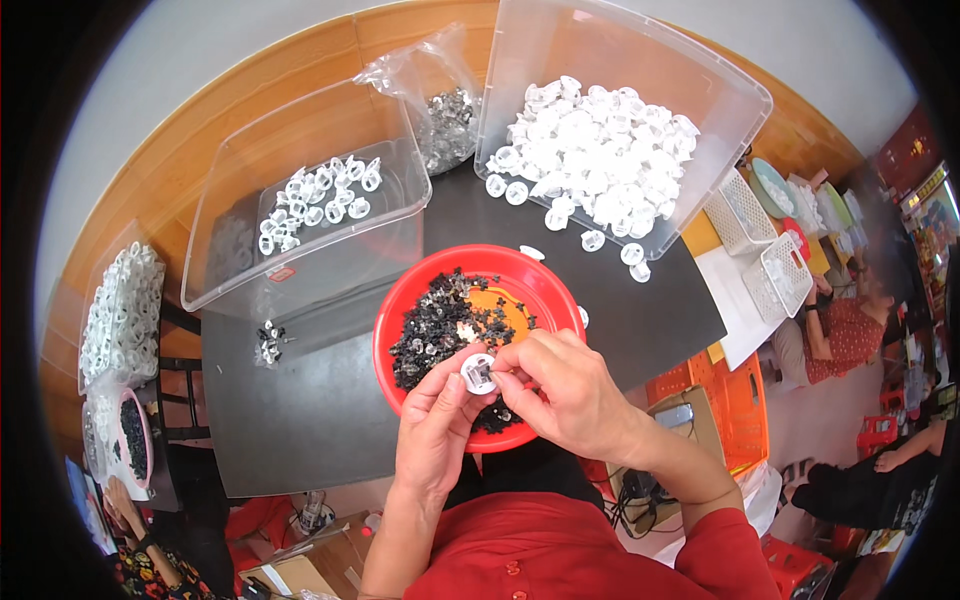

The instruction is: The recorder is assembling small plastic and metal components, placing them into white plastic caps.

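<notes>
Over a red basin (553, 270), my left hand (436, 425) pinches a white round plastic part (469, 381) between thumb and fingers. Dark and metallic bits show in the middle of this part. My right hand (570, 390) is closed at its right side, thumb and forefinger pressed together against it. Whatever small piece those fingertips grip is hidden. Below both hands, the basin holds a heap of small black parts (430, 330) mixed with clear and metallic bits. Part of its orange bottom (505, 303) shows.
A clear bin (330, 250) with several white parts stands at the back left. Another clear bin (740, 95), tipped toward me, spills white parts (610, 160) onto the dark table (310, 420). Between them is a bag of metal pieces (450, 125). Other people sit at both sides.
</notes>
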`<move>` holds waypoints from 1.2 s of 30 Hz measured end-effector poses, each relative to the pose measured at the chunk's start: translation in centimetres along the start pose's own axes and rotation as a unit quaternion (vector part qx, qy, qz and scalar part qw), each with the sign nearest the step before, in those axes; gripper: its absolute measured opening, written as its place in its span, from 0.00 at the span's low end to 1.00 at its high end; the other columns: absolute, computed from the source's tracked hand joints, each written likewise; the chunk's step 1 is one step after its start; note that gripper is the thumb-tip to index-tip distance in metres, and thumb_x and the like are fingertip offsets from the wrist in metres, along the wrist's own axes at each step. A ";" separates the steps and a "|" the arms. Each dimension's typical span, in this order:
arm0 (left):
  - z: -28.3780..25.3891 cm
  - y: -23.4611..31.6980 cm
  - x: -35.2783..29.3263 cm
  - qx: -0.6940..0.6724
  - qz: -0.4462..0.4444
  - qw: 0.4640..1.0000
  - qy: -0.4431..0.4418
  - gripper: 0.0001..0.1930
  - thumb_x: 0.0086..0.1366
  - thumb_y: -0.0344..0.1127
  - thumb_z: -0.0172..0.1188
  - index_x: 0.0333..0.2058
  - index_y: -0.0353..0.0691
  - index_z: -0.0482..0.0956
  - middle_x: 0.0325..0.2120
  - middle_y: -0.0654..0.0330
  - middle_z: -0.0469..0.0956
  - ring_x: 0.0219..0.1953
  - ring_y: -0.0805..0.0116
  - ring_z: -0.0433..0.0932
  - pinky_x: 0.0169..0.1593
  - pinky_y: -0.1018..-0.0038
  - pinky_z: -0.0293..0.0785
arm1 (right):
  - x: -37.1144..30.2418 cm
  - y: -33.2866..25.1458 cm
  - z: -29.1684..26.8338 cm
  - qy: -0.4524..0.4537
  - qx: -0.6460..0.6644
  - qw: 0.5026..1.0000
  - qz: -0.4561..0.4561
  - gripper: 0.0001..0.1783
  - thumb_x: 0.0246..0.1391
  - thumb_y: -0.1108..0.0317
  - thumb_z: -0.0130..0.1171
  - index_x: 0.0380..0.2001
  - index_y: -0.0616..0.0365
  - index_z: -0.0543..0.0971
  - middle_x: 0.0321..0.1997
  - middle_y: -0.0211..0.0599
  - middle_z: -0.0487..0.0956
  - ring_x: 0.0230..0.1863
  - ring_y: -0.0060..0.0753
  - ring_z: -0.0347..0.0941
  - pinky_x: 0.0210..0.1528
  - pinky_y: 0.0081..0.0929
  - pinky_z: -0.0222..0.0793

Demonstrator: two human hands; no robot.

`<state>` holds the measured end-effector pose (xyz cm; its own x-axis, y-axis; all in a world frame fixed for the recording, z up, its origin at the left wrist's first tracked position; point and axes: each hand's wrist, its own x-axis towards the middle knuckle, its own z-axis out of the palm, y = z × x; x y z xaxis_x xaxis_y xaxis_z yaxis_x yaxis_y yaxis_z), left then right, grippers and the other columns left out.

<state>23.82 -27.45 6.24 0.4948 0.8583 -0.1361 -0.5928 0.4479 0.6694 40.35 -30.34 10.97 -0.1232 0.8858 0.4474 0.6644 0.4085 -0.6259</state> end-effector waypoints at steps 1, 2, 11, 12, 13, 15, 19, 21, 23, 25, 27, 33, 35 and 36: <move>0.0 0.0 0.0 0.003 -0.003 1.000 0.000 0.18 0.69 0.34 0.51 0.54 0.31 0.71 0.45 0.58 0.77 0.45 0.72 0.76 0.51 0.74 0.74 | 0.0 -0.1 0.0 0.000 -0.008 1.000 -0.017 0.06 0.50 0.74 0.60 0.31 0.58 0.72 0.27 0.34 0.73 0.27 0.36 0.71 0.33 0.31 0.62; -0.1 -0.1 0.0 0.005 -0.007 1.000 -0.001 0.18 0.70 0.35 0.50 0.54 0.31 0.71 0.44 0.58 0.78 0.44 0.73 0.76 0.49 0.76 0.74 | 0.0 -0.2 -0.1 0.000 -0.016 0.999 -0.035 0.07 0.49 0.74 0.60 0.31 0.58 0.72 0.27 0.34 0.73 0.26 0.36 0.70 0.33 0.31 0.62; 0.1 -0.2 -0.3 0.032 0.000 0.999 0.004 0.17 0.70 0.36 0.50 0.52 0.30 0.73 0.43 0.60 0.76 0.42 0.75 0.75 0.47 0.77 0.72 | 0.1 -0.7 0.1 -0.009 -0.042 0.996 -0.074 0.08 0.46 0.76 0.62 0.31 0.59 0.74 0.26 0.34 0.72 0.27 0.36 0.71 0.33 0.32 0.64; 0.0 -0.3 -0.3 0.032 -0.001 0.999 0.005 0.17 0.70 0.36 0.50 0.52 0.30 0.73 0.43 0.60 0.76 0.42 0.75 0.75 0.47 0.77 0.72 | 0.1 -0.7 0.2 -0.009 -0.040 0.996 -0.073 0.08 0.46 0.76 0.62 0.31 0.59 0.74 0.26 0.34 0.72 0.27 0.36 0.71 0.33 0.32 0.64; -0.1 -0.4 -0.2 0.039 0.002 0.999 0.008 0.17 0.69 0.35 0.51 0.51 0.30 0.73 0.43 0.61 0.75 0.43 0.75 0.74 0.48 0.77 0.72 | 0.1 -0.7 0.2 -0.007 -0.035 0.996 -0.077 0.09 0.46 0.76 0.62 0.32 0.59 0.74 0.26 0.35 0.72 0.27 0.37 0.71 0.33 0.32 0.65; -0.2 -0.5 -0.1 0.046 0.004 0.999 0.011 0.16 0.69 0.34 0.52 0.50 0.29 0.74 0.43 0.62 0.74 0.43 0.75 0.74 0.48 0.77 0.71 | 0.1 -0.7 0.4 -0.004 -0.029 0.996 -0.079 0.09 0.46 0.76 0.61 0.32 0.60 0.73 0.26 0.36 0.72 0.27 0.37 0.71 0.32 0.32 0.66; -0.2 -0.8 0.0 0.036 -0.003 0.999 0.035 0.15 0.67 0.32 0.54 0.49 0.29 0.75 0.42 0.64 0.73 0.44 0.75 0.73 0.48 0.78 0.71 | -0.1 -0.6 1.3 -0.001 0.035 0.999 -0.031 0.08 0.49 0.77 0.59 0.32 0.63 0.71 0.27 0.40 0.70 0.28 0.41 0.71 0.31 0.34 0.69; -0.1 -0.8 0.1 0.016 -0.007 0.999 0.052 0.15 0.67 0.31 0.55 0.49 0.29 0.75 0.41 0.64 0.73 0.44 0.75 0.73 0.48 0.78 0.71 | -0.1 -0.6 1.4 -0.011 0.033 0.999 -0.031 0.07 0.51 0.76 0.57 0.32 0.64 0.70 0.28 0.41 0.70 0.31 0.44 0.72 0.33 0.36 0.70; -0.2 -0.4 0.0 0.018 0.004 0.999 0.049 0.15 0.66 0.31 0.55 0.49 0.29 0.75 0.41 0.64 0.73 0.43 0.75 0.73 0.47 0.78 0.71 | 0.1 -0.6 1.6 0.009 0.009 0.998 -0.061 0.08 0.50 0.76 0.57 0.33 0.64 0.70 0.29 0.42 0.70 0.30 0.43 0.72 0.32 0.35 0.70; -0.1 -0.2 0.0 0.023 0.009 0.999 0.048 0.15 0.66 0.30 0.56 0.48 0.30 0.76 0.41 0.63 0.73 0.43 0.74 0.73 0.47 0.78 0.71 | -0.1 -1.0 1.8 0.014 0.000 0.998 -0.061 0.08 0.50 0.76 0.57 0.34 0.65 0.70 0.29 0.42 0.70 0.30 0.43 0.72 0.32 0.35 0.70; -0.1 0.1 -0.1 0.027 0.015 0.998 0.047 0.14 0.66 0.30 0.56 0.48 0.30 0.76 0.40 0.63 0.73 0.43 0.74 0.73 0.47 0.77 0.71 | -0.3 -1.2 1.6 0.019 -0.011 0.998 -0.061 0.08 0.50 0.77 0.57 0.34 0.65 0.71 0.29 0.41 0.70 0.30 0.42 0.72 0.32 0.35 0.70; 0.0 0.9 -0.5 0.080 0.044 0.995 0.035 0.13 0.65 0.28 0.56 0.46 0.30 0.78 0.38 0.62 0.74 0.42 0.74 0.74 0.47 0.77 0.70 | 0.6 -0.9 1.2 -0.039 0.030 0.995 -0.081 0.08 0.49 0.77 0.58 0.34 0.64 0.71 0.28 0.41 0.70 0.29 0.40 0.72 0.32 0.33 0.71; -0.2 1.2 -0.5 0.066 0.043 0.996 0.037 0.13 0.65 0.29 0.56 0.47 0.29 0.77 0.38 0.63 0.74 0.42 0.74 0.74 0.47 0.77 0.70 | 1.2 -0.9 1.7 -0.002 -0.003 0.993 -0.121 0.10 0.48 0.77 0.60 0.35 0.62 0.72 0.26 0.38 0.71 0.26 0.38 0.72 0.27 0.32 0.69; -0.3 1.3 -0.5 0.053 0.040 0.997 0.040 0.14 0.65 0.29 0.56 0.47 0.29 0.77 0.38 0.63 0.74 0.42 0.74 0.74 0.47 0.77 0.70 | 1.1 -1.0 2.0 -0.002 -0.005 0.992 -0.122 0.10 0.48 0.77 0.60 0.35 0.62 0.72 0.26 0.38 0.71 0.26 0.38 0.72 0.27 0.32 0.69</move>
<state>22.61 -27.19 6.93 0.3931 0.9096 -0.1344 -0.5566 0.3517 0.7527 38.05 -29.29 10.79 -0.2843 0.7611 0.5830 0.6213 0.6094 -0.4926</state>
